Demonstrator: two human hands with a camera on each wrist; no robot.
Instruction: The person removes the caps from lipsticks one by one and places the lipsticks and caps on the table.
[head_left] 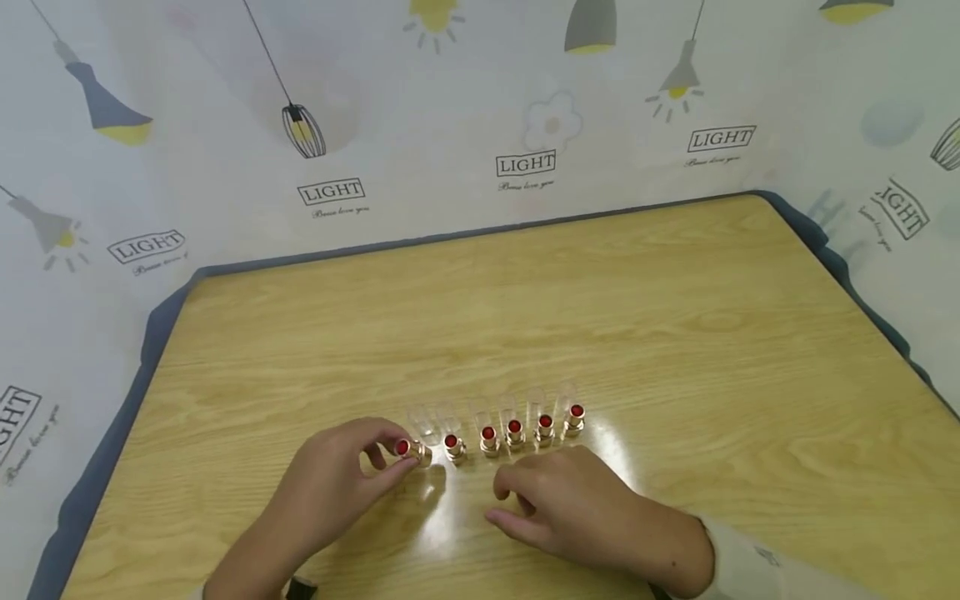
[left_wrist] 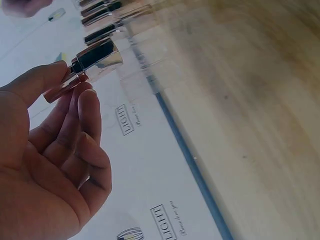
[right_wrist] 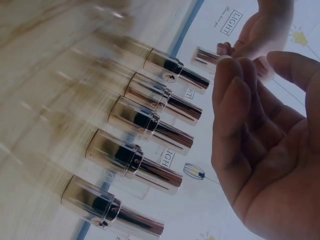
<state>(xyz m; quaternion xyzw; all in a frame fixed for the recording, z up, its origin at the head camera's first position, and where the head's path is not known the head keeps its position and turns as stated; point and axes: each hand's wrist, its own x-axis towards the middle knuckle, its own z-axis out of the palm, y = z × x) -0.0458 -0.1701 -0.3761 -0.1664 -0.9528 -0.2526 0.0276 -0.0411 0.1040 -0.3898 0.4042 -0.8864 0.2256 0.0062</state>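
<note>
In the head view my left hand [head_left: 333, 471] pinches a lipstick [head_left: 412, 451] between thumb and fingers at the row's left end. Its red top leans left. The left wrist view shows the same lipstick [left_wrist: 95, 59] by its gold tube and clear base; whether that base touches the table I cannot tell. To the right, several more lipsticks [head_left: 514, 431] stand upright in a row, red tops up. My right hand [head_left: 570, 504] hovers in front of them, fingers loosely bent, with nothing in it. In the right wrist view its fingers [right_wrist: 230, 100] are apart from the lipsticks [right_wrist: 150, 120].
Clear, see-through caps [head_left: 423, 422] stand in a line just behind the lipsticks. All of this is on a wood-grain table [head_left: 525, 308]. A white wall covering [head_left: 435, 108] printed with lamps rises behind the table's dark edge [head_left: 420, 242].
</note>
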